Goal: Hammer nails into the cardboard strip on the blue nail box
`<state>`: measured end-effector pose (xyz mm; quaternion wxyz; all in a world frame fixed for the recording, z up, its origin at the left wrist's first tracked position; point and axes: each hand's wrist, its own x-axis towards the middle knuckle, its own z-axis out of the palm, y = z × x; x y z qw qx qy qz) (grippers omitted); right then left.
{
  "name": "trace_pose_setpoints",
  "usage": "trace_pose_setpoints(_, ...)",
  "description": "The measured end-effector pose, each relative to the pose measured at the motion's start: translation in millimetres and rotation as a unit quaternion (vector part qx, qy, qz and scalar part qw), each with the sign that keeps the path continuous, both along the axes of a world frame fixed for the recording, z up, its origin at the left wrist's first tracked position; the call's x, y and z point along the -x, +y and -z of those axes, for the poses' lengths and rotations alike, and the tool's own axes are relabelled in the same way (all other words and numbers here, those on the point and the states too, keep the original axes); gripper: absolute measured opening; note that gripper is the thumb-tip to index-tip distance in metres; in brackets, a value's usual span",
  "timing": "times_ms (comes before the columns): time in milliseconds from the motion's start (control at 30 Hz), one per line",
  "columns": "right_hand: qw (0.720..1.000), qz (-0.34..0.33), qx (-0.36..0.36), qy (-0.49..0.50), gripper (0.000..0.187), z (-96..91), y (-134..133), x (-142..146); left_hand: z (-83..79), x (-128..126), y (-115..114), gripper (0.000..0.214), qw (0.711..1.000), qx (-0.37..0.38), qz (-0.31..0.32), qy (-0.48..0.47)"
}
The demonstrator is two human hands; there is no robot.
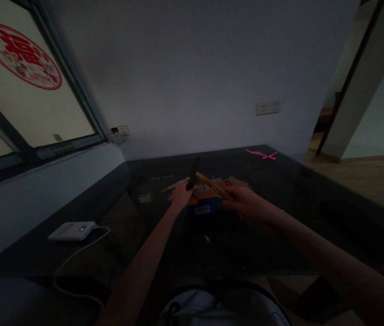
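Near the middle of the dark table, my left hand [182, 194] is closed around a dark, narrow upright strip [194, 174] whose kind I cannot make out. My right hand [241, 199] grips a long brown stick-like piece [214, 184] that slants up to the left, its far end close to the dark strip. Between and beneath both hands lies crumpled brown and yellowish printed packaging [205, 192]. Just in front of it is a blue box [201, 208] with a white label. Dim light hides the fingertips and finer detail.
A white power bank [73, 231] with a white cable [76, 251] lies on the table [124, 244] at left. A pink ribbon [263, 155] rests at the far right corner. Wall sockets [268, 108] and a window [39, 90] are behind and left.
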<state>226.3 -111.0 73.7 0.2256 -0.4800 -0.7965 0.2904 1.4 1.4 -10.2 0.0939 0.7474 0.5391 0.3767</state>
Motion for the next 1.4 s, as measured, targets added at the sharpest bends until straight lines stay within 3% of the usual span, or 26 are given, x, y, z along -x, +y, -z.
trace_pose_setpoints(133, 1.000, -0.001, -0.013, 0.014, 0.027, -0.7, 0, 0, -0.3, 0, 0, 0.021, 1.000, 0.006, 0.005, -0.017)
trace_pose_setpoints(333, 1.000, -0.003, 0.022, 0.013, 0.022, 6.1, 3, -1, -0.2, 0, 0, 0.025, 1.000, 0.011, -0.001, -0.004)
trace_pose_setpoints(600, 0.997, -0.015, -0.021, 0.067, 0.032, 3.5, -2, -6, -8.4, 1, -5, 0.009, 0.998, 0.015, 0.034, -0.042)
trace_pose_setpoints(833, 0.993, -0.018, 0.008, 0.113, 0.026, 11.6, -2, -9, -6.8, 11, -11, 0.030, 0.991, 0.006, 0.075, -0.113)
trace_pose_setpoints(1033, 0.993, -0.023, 0.029, 0.115, 0.021, 14.1, -1, -4, -2.6, 16, -7, 0.020, 0.991, 0.002, 0.064, -0.121)
trace_pose_setpoints(1400, 0.991, -0.009, 0.056, 0.123, 0.025, 19.0, -2, 4, -8.4, 12, -11, 0.017, 0.999, -0.011, 0.002, -0.051)
